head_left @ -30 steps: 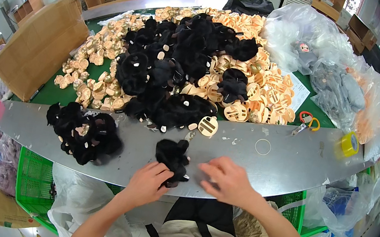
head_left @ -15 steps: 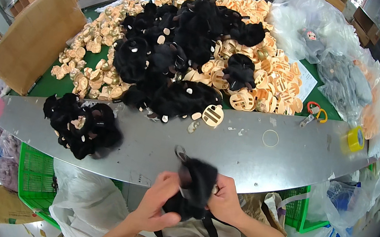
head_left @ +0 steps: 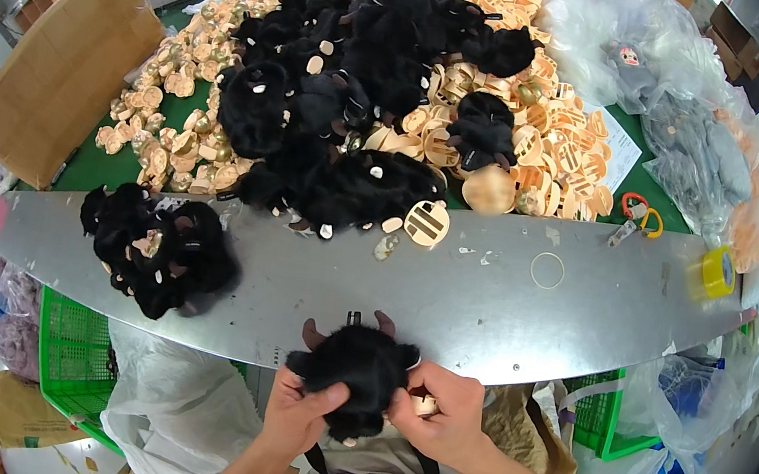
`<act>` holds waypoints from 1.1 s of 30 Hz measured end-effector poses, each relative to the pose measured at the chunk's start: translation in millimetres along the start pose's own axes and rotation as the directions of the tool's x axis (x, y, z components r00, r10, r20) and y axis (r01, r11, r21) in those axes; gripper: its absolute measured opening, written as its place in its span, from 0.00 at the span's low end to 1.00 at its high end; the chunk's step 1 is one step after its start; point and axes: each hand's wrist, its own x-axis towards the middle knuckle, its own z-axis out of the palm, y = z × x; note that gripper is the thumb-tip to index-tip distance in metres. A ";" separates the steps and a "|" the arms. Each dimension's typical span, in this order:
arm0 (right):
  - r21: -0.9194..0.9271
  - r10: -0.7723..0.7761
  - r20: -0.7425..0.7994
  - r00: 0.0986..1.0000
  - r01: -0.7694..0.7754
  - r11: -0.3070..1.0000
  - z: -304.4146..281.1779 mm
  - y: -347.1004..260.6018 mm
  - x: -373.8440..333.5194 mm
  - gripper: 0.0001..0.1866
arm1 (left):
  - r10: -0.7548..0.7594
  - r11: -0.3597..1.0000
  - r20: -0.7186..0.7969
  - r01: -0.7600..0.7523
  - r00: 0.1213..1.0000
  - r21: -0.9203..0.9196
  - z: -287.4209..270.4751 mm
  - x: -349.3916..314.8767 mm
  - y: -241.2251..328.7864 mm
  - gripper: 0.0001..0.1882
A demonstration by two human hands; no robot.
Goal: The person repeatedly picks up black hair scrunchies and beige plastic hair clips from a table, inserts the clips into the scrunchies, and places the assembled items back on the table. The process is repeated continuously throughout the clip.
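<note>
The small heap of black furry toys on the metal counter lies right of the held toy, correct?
No: in the head view, the small heap of black furry toys on the metal counter lies left of the held toy.

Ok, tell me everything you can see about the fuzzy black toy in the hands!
The fuzzy black toy looks soft, like plush fur. Two curved brown horn-like parts and a small dark tag stick up at its far end, and a pale pinkish bit shows at its near end. It is held at the near edge of the metal table, between the left hand, thumb across its fur, and the right hand at its other side.
</note>
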 end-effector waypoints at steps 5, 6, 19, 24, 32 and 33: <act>0.039 0.039 0.025 0.999 -0.040 0.998 -1.8 -1.7 1.6 0.08 | -0.016 0.994 0.026 0.019 1.000 -0.111 -2.1 -2.8 -0.8 0.21; 0.054 0.060 0.030 0.998 -0.062 0.997 -2.3 -1.7 1.4 0.09 | -0.050 0.993 0.024 0.052 0.998 -0.105 -3.5 -3.7 0.2 0.21; 0.498 0.011 0.179 0.984 -0.101 0.861 -20.1 -13.1 -4.0 0.23 | -0.006 0.984 -0.179 0.038 0.984 0.174 18.6 -1.6 10.5 0.21; 0.449 0.044 0.172 0.984 -0.118 0.885 -21.0 -6.3 -11.4 0.17 | 0.006 0.990 -0.233 0.026 0.972 0.135 11.7 -3.5 1.6 0.15; 0.628 0.158 0.150 0.976 -0.218 0.747 -7.1 -15.3 -11.6 0.32 | 0.075 0.973 -0.205 -0.027 0.976 0.229 12.7 -7.4 -1.8 0.21; 0.609 0.151 0.136 0.979 -0.203 0.767 -6.0 -16.0 -11.5 0.31 | 0.111 0.960 -0.182 -0.059 0.977 0.273 10.8 -7.6 -2.9 0.21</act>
